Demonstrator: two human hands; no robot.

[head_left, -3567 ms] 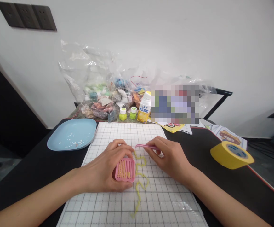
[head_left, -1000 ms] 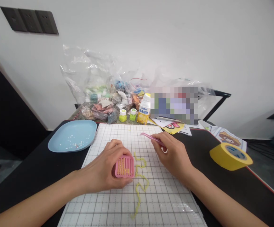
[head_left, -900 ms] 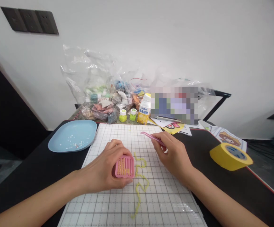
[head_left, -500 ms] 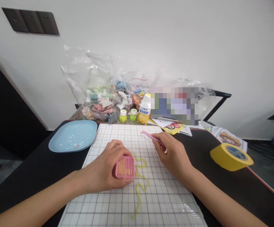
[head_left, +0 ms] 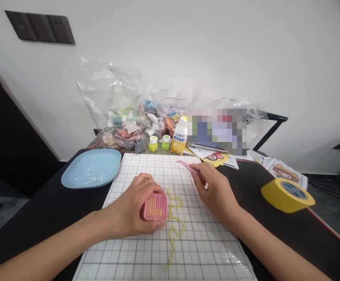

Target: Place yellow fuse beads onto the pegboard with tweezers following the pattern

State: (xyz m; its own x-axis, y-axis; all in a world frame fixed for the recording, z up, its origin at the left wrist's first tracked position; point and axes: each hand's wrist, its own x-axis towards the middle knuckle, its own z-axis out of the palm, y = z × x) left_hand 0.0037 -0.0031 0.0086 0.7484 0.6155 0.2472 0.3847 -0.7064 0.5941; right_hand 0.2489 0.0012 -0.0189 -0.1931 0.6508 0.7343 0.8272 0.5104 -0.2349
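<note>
My left hand point(head_left: 142, 207) is closed around a small pink slotted tray point(head_left: 156, 207) with yellow beads lying in its grooves. In my right hand point(head_left: 213, 187) is a pair of pink tweezers point(head_left: 189, 167), their curved tip pointing left above the board. A wavy line of yellow-green beads point(head_left: 172, 244) runs down the white gridded board point(head_left: 135, 257), just right of the pink tray. The beads in the tray are too small to tell apart one by one.
A blue plate point(head_left: 79, 166) with scattered white beads lies at left. Two small jars of green beads point(head_left: 153, 145), a yogurt bottle point(head_left: 179, 136) and bagged materials point(head_left: 126, 136) stand behind the board. A yellow tape roll point(head_left: 278, 195) and printed cards point(head_left: 290, 173) are at right.
Hardly anything differs. My right hand with the tweezers has shifted very slightly, while my left hand keeps the tray in the same place.
</note>
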